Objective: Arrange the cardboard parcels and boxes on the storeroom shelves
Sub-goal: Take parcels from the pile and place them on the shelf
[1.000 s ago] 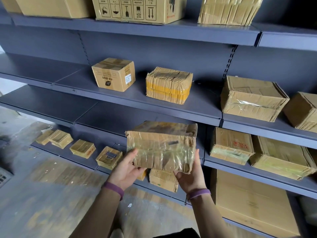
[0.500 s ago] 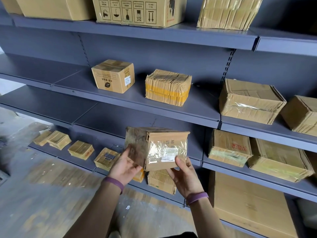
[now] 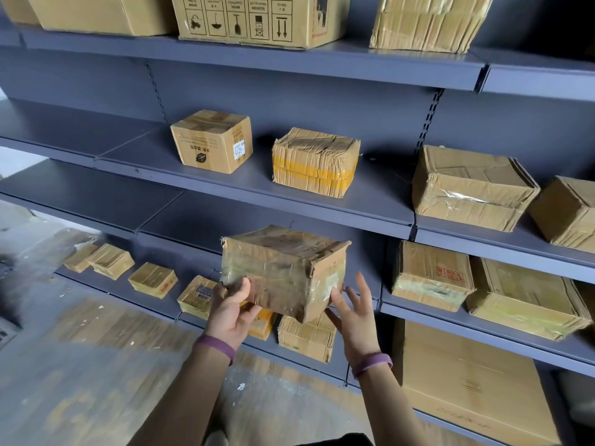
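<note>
Head view: a worn brown cardboard parcel wrapped in clear tape (image 3: 283,268) is up in front of the grey metal shelves (image 3: 370,201), tilted so one bottom corner points down. The left hand (image 3: 230,312) grips its lower left corner, thumb across the front face, the other fingers hidden behind and beneath. The right hand (image 3: 354,317) is spread wide, fingers (image 3: 363,289) straight and fanned. Its index tip and thumb seem to touch the parcel's right end by the low corner (the other fingers stand clear, right of it). Just below both sets of fingers, a small tan taped parcel (image 3: 306,336) lies on the bottom shelf
</note>
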`<state>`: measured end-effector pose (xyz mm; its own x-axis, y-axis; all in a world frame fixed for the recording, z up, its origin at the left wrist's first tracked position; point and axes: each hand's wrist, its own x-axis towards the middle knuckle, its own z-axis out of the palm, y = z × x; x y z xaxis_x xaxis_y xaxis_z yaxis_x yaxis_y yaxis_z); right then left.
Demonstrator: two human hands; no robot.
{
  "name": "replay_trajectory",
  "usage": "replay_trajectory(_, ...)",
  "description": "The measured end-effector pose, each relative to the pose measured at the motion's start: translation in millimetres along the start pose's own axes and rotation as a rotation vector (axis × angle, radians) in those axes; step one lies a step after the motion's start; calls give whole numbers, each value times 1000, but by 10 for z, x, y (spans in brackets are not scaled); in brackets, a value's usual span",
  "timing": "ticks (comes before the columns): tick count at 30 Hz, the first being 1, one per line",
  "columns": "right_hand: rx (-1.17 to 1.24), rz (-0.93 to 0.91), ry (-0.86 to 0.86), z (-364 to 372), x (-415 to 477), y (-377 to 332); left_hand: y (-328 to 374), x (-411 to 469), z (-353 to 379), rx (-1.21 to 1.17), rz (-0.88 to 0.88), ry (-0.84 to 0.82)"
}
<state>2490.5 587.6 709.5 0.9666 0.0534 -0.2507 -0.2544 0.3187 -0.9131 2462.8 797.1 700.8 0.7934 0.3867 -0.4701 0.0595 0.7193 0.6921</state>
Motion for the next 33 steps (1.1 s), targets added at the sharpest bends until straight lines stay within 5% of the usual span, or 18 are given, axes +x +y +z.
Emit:
replay_trajectory(3, -151, -97, -10, 37, 25, -28, -15, -2, 9, 23, 33, 54)
replay_trajectory(9, -29, 5, -79, 124, 21, -126, -38, -102, 124, 108, 123, 82)
replay_trajectory(17, -20, -40, -18, 50, 115, -96, 15, -96, 88, 533, 85, 86)
replay_trajectory(33, -177, -31, -323, -236, 146, -58, 161, -83, 75, 523, -111, 32)
